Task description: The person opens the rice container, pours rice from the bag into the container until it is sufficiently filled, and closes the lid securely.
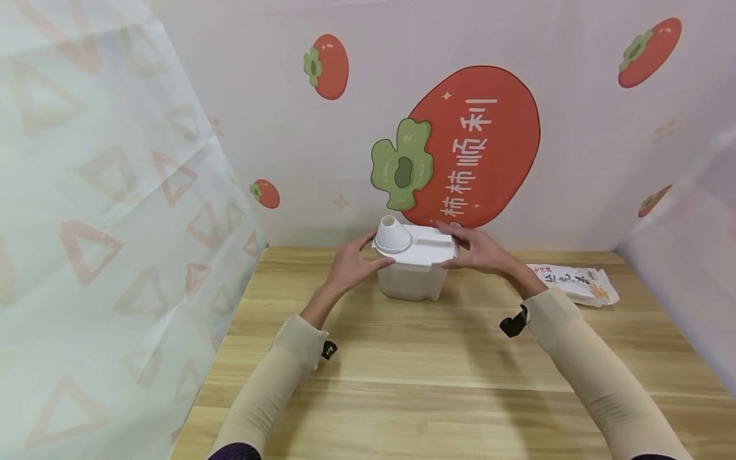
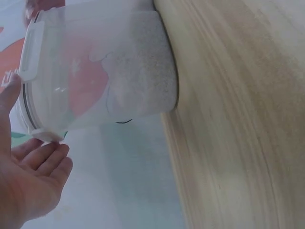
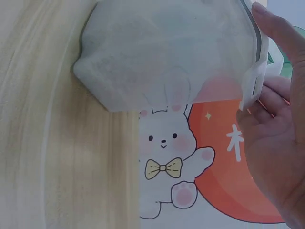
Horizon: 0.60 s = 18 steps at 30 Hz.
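Observation:
A translucent plastic food storage container (image 1: 407,281) stands upright at the back of the table. Its white lid (image 1: 422,253) has a cone-shaped spout (image 1: 392,233) on the left and a recessed slot on the right. Pale grainy contents (image 2: 150,62) show through the wall in the left wrist view. My left hand (image 1: 352,263) holds the lid's left end, thumb at the front and fingertips at a side clasp (image 2: 46,135). On the opposite end, my right hand (image 1: 482,250) grips the lid, its fingers by another side clasp (image 3: 252,86).
A white printed packet (image 1: 577,284) lies on the wooden table (image 1: 402,370) to the right, near my right forearm. A printed cloth (image 1: 356,147) hangs right behind the container, and more cloth (image 1: 115,255) closes off the left side.

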Tool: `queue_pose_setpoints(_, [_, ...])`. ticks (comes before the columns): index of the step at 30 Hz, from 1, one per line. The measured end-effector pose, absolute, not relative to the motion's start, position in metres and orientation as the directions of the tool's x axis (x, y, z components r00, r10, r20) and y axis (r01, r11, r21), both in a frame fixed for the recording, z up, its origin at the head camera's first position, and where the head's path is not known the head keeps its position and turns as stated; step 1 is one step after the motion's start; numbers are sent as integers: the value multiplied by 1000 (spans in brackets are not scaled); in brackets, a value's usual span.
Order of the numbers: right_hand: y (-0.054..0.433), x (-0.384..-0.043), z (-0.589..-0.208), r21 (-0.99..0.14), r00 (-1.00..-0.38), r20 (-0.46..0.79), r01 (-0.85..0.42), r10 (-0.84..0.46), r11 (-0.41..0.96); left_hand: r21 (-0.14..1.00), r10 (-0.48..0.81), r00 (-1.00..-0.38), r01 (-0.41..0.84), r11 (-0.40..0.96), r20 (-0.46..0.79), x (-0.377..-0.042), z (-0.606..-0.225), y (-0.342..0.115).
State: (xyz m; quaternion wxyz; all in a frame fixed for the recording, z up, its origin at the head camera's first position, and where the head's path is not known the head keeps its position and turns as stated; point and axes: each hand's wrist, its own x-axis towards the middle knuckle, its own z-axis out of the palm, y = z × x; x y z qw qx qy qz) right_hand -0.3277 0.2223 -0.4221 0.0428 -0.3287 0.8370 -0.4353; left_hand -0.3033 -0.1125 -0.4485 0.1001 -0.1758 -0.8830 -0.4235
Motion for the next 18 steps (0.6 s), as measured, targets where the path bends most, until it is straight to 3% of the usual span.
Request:
queue_pose_setpoints(7, [234,-320,-427,-757,-800,232,-506,-553,413,811,354,-911,366,457,212,-317,-448,-119])
queue_pose_setpoints(12, [239,-315,-429,-779,-796,246,-502,-554,376,840,408,-891,370,398,199,-323,-448,-122])
queue_pose_setpoints(18, [243,-310,-429,-819,-832,216,-439,-511,370,844,416,-887,372,387,200,-325,-448,-121])
